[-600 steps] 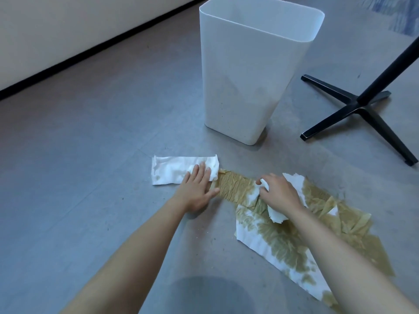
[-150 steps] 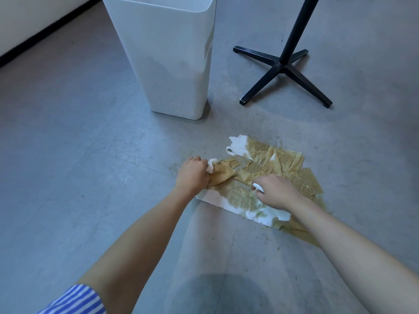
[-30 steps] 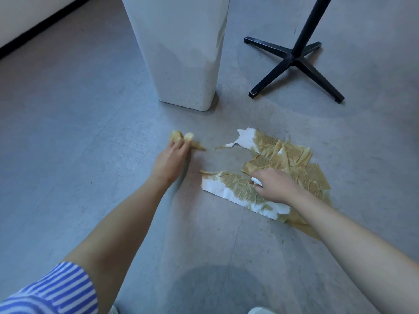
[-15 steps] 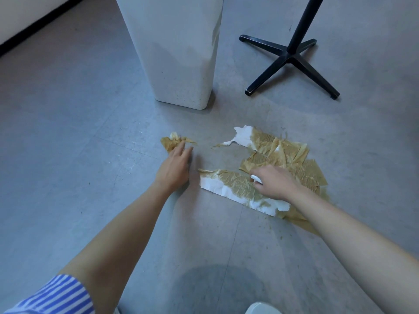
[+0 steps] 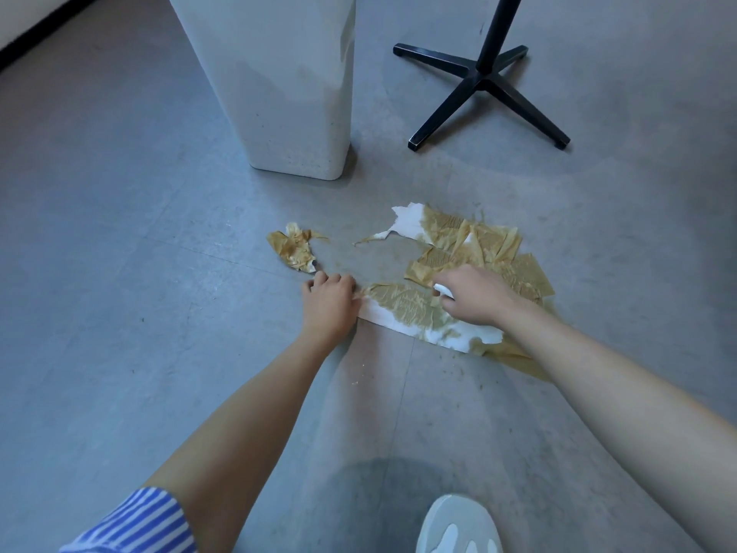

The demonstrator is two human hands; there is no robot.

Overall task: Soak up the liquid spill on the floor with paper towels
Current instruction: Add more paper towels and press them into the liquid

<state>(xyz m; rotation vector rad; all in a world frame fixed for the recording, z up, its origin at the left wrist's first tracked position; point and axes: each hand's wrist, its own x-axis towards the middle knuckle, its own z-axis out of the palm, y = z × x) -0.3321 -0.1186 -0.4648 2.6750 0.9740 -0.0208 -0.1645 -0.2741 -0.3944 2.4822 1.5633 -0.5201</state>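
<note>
the left hand point(image 5: 329, 305) lies knuckles up on the floor point(image 5: 119, 273), its fingers point(image 5: 319, 279) curled under, and it touches the left end of a long towel strip point(image 5: 399, 313). i cannot tell if the fingers pinch that end or only lie beside it. the right hand point(image 5: 474, 297) is on the same strip further right, and its fingers are clenched around a small white piece of towel point(image 5: 440, 290) that shows out of the fist. the strip is white along its near edge and brown and wet on the rest. behind and to the right of it lies the heap of soaked paper towels point(image 5: 486, 245), brown, creased, overlapping each other, with one white torn corner point(image 5: 410, 221) at the far left. between the strip and this corner the floor shows a damp patch point(image 5: 383, 257) with a brownish film. a separate soaked scrap point(image 5: 295, 249) lies alone to the left, near the left hand but not touching it. beyond it stands a white bin point(image 5: 287, 85), and to the right of the bin the black cross foot of a stand point(image 5: 482, 81). at the bottom there are a blue striped sleeve point(image 5: 135, 524) and the toe of a grey shoe point(image 5: 458, 528).
</note>
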